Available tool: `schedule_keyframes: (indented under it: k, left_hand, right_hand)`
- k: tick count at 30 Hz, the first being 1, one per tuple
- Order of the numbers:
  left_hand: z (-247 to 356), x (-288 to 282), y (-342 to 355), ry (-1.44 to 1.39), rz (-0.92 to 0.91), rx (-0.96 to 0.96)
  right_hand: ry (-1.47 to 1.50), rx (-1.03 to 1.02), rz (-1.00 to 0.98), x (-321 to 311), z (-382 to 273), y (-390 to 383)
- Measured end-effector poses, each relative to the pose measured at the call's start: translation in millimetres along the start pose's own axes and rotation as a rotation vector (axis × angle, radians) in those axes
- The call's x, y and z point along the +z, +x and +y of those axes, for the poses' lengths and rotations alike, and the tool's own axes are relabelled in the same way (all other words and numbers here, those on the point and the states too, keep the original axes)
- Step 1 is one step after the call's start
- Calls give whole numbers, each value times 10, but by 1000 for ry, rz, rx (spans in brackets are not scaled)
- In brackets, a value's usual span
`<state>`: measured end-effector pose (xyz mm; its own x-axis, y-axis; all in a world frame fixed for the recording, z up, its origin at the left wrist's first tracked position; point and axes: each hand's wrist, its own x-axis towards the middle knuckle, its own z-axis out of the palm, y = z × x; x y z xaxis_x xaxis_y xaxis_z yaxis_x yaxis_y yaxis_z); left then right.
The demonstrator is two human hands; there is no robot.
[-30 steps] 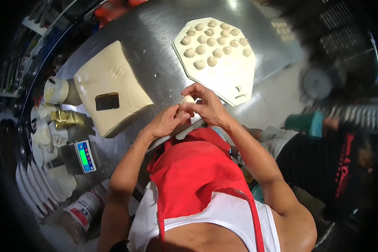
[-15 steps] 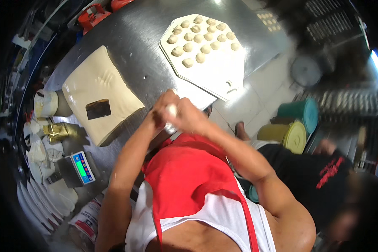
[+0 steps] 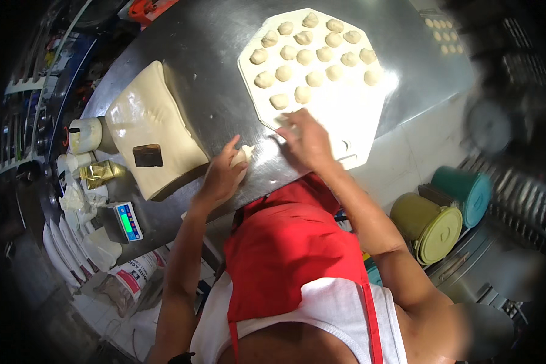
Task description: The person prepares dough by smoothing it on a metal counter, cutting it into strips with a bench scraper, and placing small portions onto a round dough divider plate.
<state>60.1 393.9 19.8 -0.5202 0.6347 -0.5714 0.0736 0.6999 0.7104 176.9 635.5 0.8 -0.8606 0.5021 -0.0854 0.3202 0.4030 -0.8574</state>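
Observation:
My left hand (image 3: 223,171) is curled round a pale lump of dough (image 3: 242,155) just above the steel table, its index finger pointing outward. Over the near edge of a white octagonal board (image 3: 340,121), my right hand (image 3: 309,141) pinches a small ball of dough (image 3: 281,120), partly hidden by the fingers. Several round dough balls (image 3: 304,57) sit spaced apart on the board's far part. To the left of my left hand lies a large smooth slab of dough (image 3: 158,115), with a dark rectangular scraper-like piece (image 3: 147,156) resting on top.
Left of the slab stand a white tub (image 3: 85,134), a gold foil packet (image 3: 102,174) and a digital scale (image 3: 127,221). Lidded yellow (image 3: 437,233) and teal (image 3: 470,197) buckets stand on the floor at right. The steel table (image 3: 212,67) ends close to my apron.
My hands, together before with dough between them, have parted; the right has reached forward to the board. The person in black at right is no longer seen, and the view has shifted.

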Motion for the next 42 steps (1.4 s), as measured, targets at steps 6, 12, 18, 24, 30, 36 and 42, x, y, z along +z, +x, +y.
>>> schedule_keyframes:
  k: [6, 12, 18, 24, 30, 36, 42]
  left_hand:
    - [-492, -69, -105, -142, 53, 170]
    - [145, -12, 4, 371, 165, 524]
    - [1092, 306, 293, 444, 68, 360]
    - [511, 447, 1066, 191, -6, 218]
    - [198, 435, 867, 61, 71, 157]
    - [584, 319, 540, -41, 92, 139]
    - [180, 245, 402, -82, 34, 254]
  right_hand:
    - [434, 14, -427, 628, -626, -81]
    - [47, 167, -245, 381, -822, -193]
    - [-19, 120, 128, -264, -973, -69]
    - [120, 51, -185, -481, -1028, -191]
    - [-128, 62, 123, -827, 615, 456]
    - [42, 0, 49, -306, 446, 296]
    - [596, 239, -367, -150, -435, 255]
